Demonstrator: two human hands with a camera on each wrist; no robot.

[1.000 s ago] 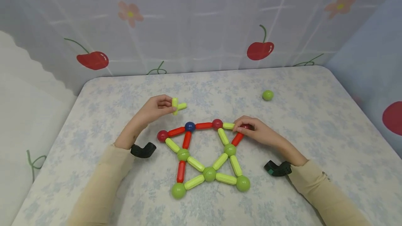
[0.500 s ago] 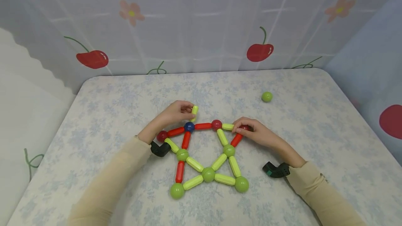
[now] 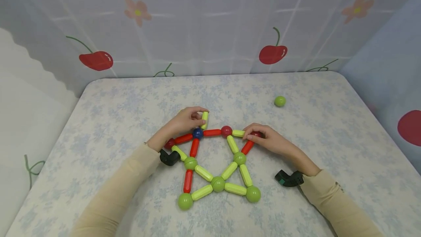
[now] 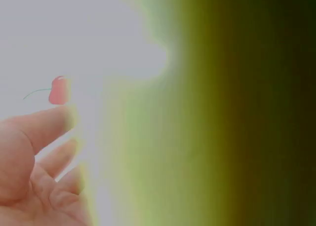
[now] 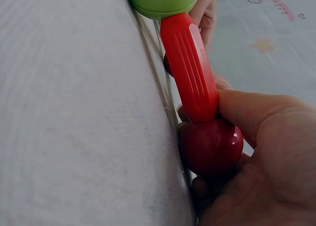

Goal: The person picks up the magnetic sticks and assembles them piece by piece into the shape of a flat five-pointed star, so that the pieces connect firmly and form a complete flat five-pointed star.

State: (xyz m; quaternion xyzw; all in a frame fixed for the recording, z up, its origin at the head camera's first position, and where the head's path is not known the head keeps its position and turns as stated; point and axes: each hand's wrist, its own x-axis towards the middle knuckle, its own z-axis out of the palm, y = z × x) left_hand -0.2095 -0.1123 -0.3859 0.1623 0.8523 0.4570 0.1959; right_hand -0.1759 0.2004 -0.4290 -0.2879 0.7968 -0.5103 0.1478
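Observation:
My left hand (image 3: 184, 123) pinches a yellow-green stick (image 3: 205, 120) that stands nearly upright, its lower end close to the blue ball (image 3: 197, 133). With my right hand (image 3: 271, 140) I grip a dark red ball (image 5: 212, 147) at the right corner of a stick-and-ball frame. From that ball a ridged red stick (image 5: 190, 67) runs to a green ball (image 3: 239, 158). Another red ball (image 3: 226, 131) sits along the frame's far side. In the left wrist view, blurred yellow-green covers much of the picture, and part of the left hand shows at lower left.
A loose green ball (image 3: 280, 101) lies at the back right of the patterned table (image 3: 329, 127). Toward me the frame has two corner green balls, one at left (image 3: 185, 201) and one at right (image 3: 253, 194). A cherry-print curtain (image 3: 210, 25) hangs behind the table.
My left hand has moved right and toward me, bringing the yellow-green stick near the blue ball. A second yellow-green stick seen beside it earlier no longer shows. The right hand stays on the red ball.

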